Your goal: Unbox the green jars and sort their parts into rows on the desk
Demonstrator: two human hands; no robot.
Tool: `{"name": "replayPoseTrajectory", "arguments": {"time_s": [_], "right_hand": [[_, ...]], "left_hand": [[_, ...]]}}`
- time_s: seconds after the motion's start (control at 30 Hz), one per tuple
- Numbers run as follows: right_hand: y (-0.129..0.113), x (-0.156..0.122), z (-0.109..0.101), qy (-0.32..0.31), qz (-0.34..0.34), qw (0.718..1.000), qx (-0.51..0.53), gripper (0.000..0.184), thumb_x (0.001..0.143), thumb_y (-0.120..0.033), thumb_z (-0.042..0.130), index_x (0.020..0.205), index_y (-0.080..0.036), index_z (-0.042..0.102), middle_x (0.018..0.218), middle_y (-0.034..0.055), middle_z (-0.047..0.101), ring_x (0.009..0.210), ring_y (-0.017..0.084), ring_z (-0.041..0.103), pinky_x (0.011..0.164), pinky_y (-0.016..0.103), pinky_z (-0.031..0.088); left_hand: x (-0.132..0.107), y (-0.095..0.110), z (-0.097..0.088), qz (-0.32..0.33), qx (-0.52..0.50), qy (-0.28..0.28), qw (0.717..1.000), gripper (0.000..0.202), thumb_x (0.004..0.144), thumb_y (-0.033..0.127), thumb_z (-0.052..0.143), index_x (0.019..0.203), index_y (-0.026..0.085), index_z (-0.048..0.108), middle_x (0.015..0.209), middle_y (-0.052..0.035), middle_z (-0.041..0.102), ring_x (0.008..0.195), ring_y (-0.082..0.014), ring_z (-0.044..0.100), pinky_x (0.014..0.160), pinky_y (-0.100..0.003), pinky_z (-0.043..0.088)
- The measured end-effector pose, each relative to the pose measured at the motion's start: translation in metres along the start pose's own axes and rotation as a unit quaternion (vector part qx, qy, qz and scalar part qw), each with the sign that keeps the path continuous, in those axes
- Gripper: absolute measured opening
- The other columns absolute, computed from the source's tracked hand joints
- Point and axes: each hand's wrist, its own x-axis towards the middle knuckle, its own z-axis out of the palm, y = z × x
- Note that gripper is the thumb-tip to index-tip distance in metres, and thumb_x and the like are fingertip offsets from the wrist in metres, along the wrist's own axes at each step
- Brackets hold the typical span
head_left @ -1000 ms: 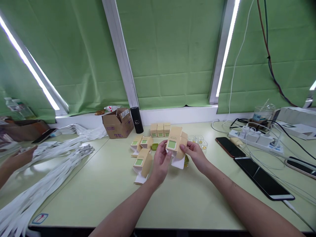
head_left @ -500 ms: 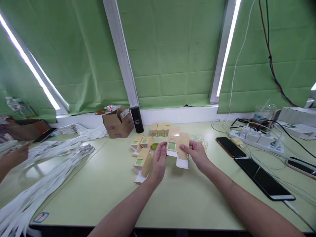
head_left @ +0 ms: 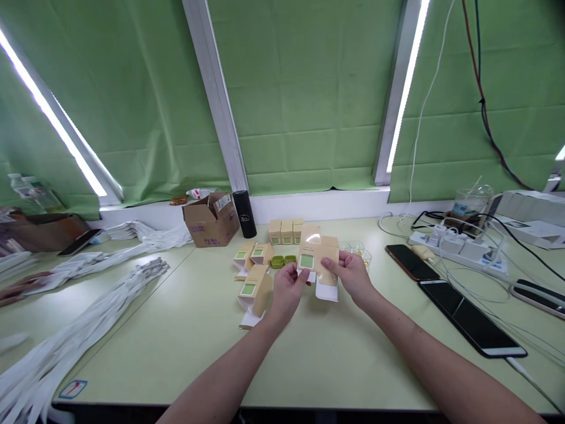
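Tan carton [head_left: 316, 252] between left hand [head_left: 286, 290] and right hand [head_left: 353, 277]

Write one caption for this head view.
Left fingers and right fingers hold a tan carton above a table, near green items.

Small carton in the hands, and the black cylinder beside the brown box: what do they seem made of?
Small carton: probably thin paperboard, given its flat panels and white-faced flap; glare suggests slight sheen.
Black cylinder: smooth, little shine; coated metal or plastic, can't tell which.
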Motion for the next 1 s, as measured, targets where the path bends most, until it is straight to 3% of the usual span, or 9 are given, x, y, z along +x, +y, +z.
{"name": "replayPoseTrajectory", "arguments": {"time_s": [0.27,0.43,0.57,0.63,0.7,0.8,0.9,1.0], "right_hand": [[0.004,0.002,0.001,-0.020,-0.016,1.000,0.009,0.053,0.068,-0.058,0.091,0.103,-0.021,0.077,0.098,0.0099,0.084,0.082,0.032,0.080,0.075,0.047,0.068],[0.007,0.001,0.003,-0.053,-0.049,0.997,-0.012,0.053,0.072,-0.060,0.088,0.108,-0.023,0.075,0.108,0.0104,0.082,0.092,0.031,0.079,0.083,0.045,0.066],[0.009,0.001,-0.001,-0.065,-0.131,0.985,-0.094,0.046,0.082,-0.055,0.081,0.115,-0.025,0.071,0.113,0.0097,0.079,0.103,0.030,0.074,0.091,0.043,0.059],[0.011,0.003,-0.005,-0.035,-0.172,0.972,-0.156,0.037,0.085,-0.048,0.077,0.114,-0.026,0.070,0.109,0.0084,0.078,0.103,0.028,0.072,0.090,0.042,0.056],[0.016,0.005,-0.009,0.008,-0.185,0.962,-0.201,0.032,0.084,-0.040,0.074,0.112,-0.025,0.070,0.108,0.0083,0.078,0.103,0.028,0.070,0.087,0.041,0.055],[0.023,0.009,-0.014,0.045,-0.179,0.958,-0.218,0.039,0.078,-0.034,0.073,0.116,-0.025,0.071,0.113,0.0097,0.076,0.106,0.030,0.069,0.084,0.041,0.056],[0.029,0.013,-0.018,0.060,-0.171,0.961,-0.210,0.044,0.073,-0.033,0.073,0.116,-0.024,0.073,0.111,0.0101,0.076,0.106,0.033,0.068,0.085,0.043,0.057],[0.032,0.015,-0.018,0.067,-0.158,0.966,-0.195,0.041,0.073,-0.034,0.071,0.112,-0.026,0.076,0.111,0.0100,0.075,0.107,0.035,0.068,0.087,0.046,0.057]], "left_hand": [[-0.002,0.001,0.002,0.014,-0.013,-0.015,1.000,0.042,0.080,0.055,0.081,0.099,0.018,0.070,0.091,-0.0059,0.073,0.078,-0.0189,0.067,0.075,-0.031,0.056],[-0.002,-0.002,0.002,0.020,-0.003,-0.002,1.000,0.043,0.080,0.053,0.082,0.104,0.020,0.068,0.094,-0.0063,0.075,0.083,-0.0223,0.072,0.075,-0.033,0.059],[0.002,-0.003,-0.003,0.121,0.055,0.041,0.990,0.029,0.089,0.045,0.075,0.102,0.020,0.066,0.095,-0.0069,0.074,0.087,-0.0213,0.072,0.077,-0.033,0.060],[0.005,-0.004,-0.008,0.225,0.124,0.070,0.964,0.017,0.093,0.037,0.071,0.099,0.021,0.067,0.098,-0.0071,0.073,0.092,-0.0207,0.072,0.083,-0.034,0.060],[0.008,-0.003,-0.013,0.341,0.202,0.089,0.914,0.005,0.096,0.027,0.068,0.097,0.022,0.069,0.101,-0.0076,0.073,0.095,-0.0205,0.072,0.085,-0.035,0.059],[0.009,0.001,-0.018,0.475,0.280,0.090,0.830,0.013,0.095,0.013,0.063,0.102,0.022,0.069,0.108,-0.0097,0.073,0.101,-0.0216,0.072,0.085,-0.037,0.060],[0.007,0.005,-0.018,0.529,0.319,0.067,0.783,0.023,0.093,0.006,0.061,0.105,0.024,0.067,0.109,-0.0102,0.073,0.101,-0.0224,0.071,0.085,-0.040,0.059],[0.005,0.007,-0.016,0.551,0.337,0.047,0.762,0.028,0.091,0.002,0.061,0.105,0.025,0.067,0.110,-0.0103,0.074,0.104,-0.0239,0.070,0.088,-0.044,0.058]]}}
